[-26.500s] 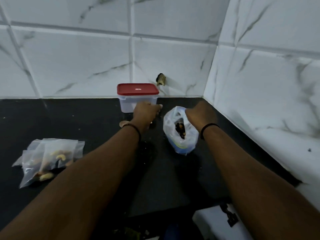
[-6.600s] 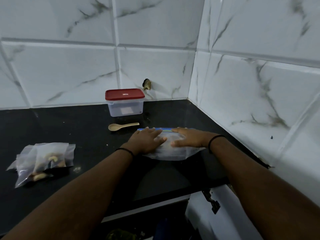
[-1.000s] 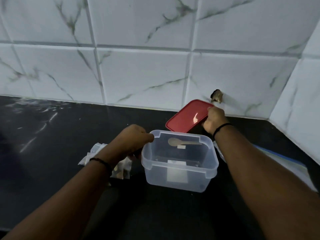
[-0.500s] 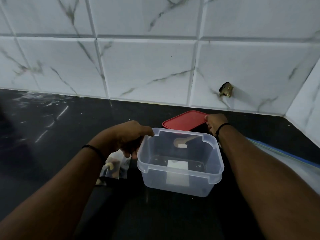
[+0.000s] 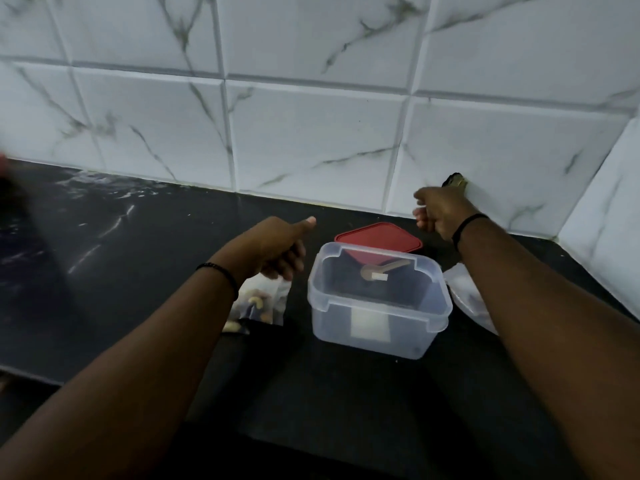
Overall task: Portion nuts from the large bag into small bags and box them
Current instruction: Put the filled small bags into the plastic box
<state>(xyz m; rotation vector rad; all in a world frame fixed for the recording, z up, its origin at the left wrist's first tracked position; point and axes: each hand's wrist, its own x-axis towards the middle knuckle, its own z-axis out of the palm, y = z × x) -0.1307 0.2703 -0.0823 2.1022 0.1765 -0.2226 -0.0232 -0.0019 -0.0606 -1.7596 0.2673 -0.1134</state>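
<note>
A clear plastic box [image 5: 379, 327] stands open on the black counter, with nothing inside it. Its red lid [image 5: 379, 236] lies flat just behind it. A beige spoon [image 5: 382, 268] shows through the box's far wall. Small bags of nuts [image 5: 258, 304] lie left of the box, partly under my left forearm. My left hand [image 5: 277, 245] hovers above them, fingers loosely curled, thumb out, holding nothing. My right hand [image 5: 440, 211] is lifted behind the lid, loosely curled and holding nothing. The large bag [image 5: 465, 296] lies right of the box, mostly hidden by my right arm.
A white marble-tiled wall [image 5: 311, 133] runs along the back and turns at the right corner. A small dark fitting [image 5: 455, 180] sticks out of the wall by my right hand. The counter's front edge [image 5: 31, 374] shows at lower left.
My right hand has let go of the red lid, which now lies flat behind the box, and has risen. My left hand has come off the box's rim.
</note>
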